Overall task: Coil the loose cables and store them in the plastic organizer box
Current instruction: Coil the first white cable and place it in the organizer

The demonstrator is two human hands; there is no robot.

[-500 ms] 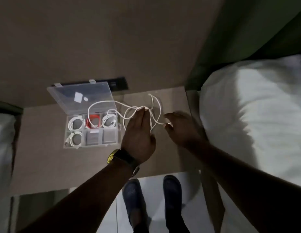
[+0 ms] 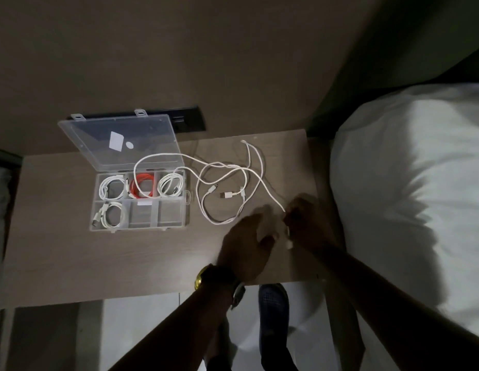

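A clear plastic organizer box (image 2: 187, 202) lies open on the wooden bedside table (image 2: 72, 250), lid (image 2: 120, 141) tipped back. Coiled white cables (image 2: 113, 189) and a coiled red cable (image 2: 143, 187) fill several compartments; two front ones hold no cable. Loose white cables (image 2: 227, 178) sprawl tangled to the right of the box, one loop trailing over its back edge. My right hand (image 2: 304, 223) pinches one end of a loose white cable near the table's right front. My left hand (image 2: 246, 247), blurred, is beside it touching the same cable end.
A black socket strip (image 2: 187, 117) is on the wall behind the box. A bed with a white pillow (image 2: 409, 188) borders the table on the right. My feet in dark shoes (image 2: 273, 303) stand on the pale floor below the table's front edge.
Both hands have drawn back from the tangle toward the table's front right, my right hand pulling a cable end with it. The tangle now lies uncovered.
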